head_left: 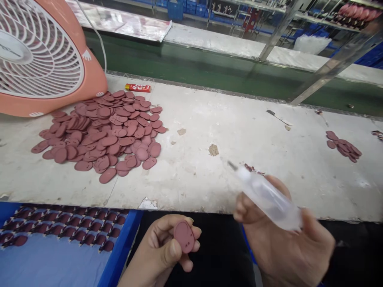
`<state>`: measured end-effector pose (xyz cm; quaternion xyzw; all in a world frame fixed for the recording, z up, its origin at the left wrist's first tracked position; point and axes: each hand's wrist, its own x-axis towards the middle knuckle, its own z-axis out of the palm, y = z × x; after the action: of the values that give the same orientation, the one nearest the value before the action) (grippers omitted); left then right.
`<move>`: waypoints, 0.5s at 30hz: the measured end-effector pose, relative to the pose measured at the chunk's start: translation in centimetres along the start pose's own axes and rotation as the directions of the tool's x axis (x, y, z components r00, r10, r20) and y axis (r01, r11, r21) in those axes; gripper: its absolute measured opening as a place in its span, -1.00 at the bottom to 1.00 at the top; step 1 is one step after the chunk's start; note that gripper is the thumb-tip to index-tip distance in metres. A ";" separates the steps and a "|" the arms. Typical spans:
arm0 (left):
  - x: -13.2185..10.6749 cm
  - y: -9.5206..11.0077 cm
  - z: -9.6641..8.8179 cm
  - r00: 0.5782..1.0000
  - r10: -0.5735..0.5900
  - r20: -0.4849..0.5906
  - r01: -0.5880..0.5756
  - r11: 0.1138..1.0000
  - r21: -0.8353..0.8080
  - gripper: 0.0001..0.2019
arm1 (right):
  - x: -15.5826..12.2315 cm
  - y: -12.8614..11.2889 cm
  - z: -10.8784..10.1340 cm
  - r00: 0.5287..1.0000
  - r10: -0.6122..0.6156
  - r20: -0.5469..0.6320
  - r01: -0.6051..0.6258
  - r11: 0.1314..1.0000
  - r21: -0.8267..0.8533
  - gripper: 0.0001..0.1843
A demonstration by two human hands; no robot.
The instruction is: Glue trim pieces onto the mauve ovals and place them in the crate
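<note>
My left hand pinches a flat mauve oval rubber piece between thumb and fingers, low in the view above my lap. A translucent plastic syringe lies in my right hand, its thin metal tip pointing up and left, slightly blurred. The tip is apart from the oval piece. A large loose pile of matching mauve pieces lies on the white workbench to the left, beyond both hands.
A blue-rimmed tray at lower left holds rows of mauve pieces. A smaller heap lies at right. A peach fan stands at far left, near a small red box. A scraper lies on the bench. A green conveyor belt runs behind.
</note>
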<state>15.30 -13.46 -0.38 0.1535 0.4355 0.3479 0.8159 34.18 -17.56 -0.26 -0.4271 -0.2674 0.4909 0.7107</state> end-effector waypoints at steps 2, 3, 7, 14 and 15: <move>-0.1 0.1 -0.1 1.000 0.000 0.024 0.000 1.000 -0.008 -0.66 | 1.3 0.5 1.3 1.000 0.021 -0.012 -0.022 0.996 -0.090 -0.51; -0.2 0.2 -0.2 0.999 -0.002 0.037 0.003 1.000 -0.013 -0.67 | 1.9 1.0 1.8 1.000 0.015 0.000 -0.015 0.978 -0.208 -0.45; -0.6 0.4 -0.2 0.999 -0.012 0.050 0.015 0.999 -0.049 -0.66 | 4.1 3.0 3.0 0.990 -0.075 0.120 0.138 0.717 -0.683 -0.59; -0.9 0.8 -0.2 0.998 -0.057 0.039 0.059 0.995 -0.077 -0.64 | 5.1 3.4 2.8 0.972 -0.121 0.200 0.234 0.479 -0.846 -0.33; -0.9 0.7 -0.3 0.998 -0.060 0.028 0.062 0.996 -0.067 -0.62 | 4.5 3.2 2.6 0.971 -0.161 0.174 0.230 0.468 -0.853 -0.23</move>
<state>14.39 -13.61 0.43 0.1169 0.4175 0.3354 0.8364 32.28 -11.97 -1.92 -0.6756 -0.5491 0.2191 0.4406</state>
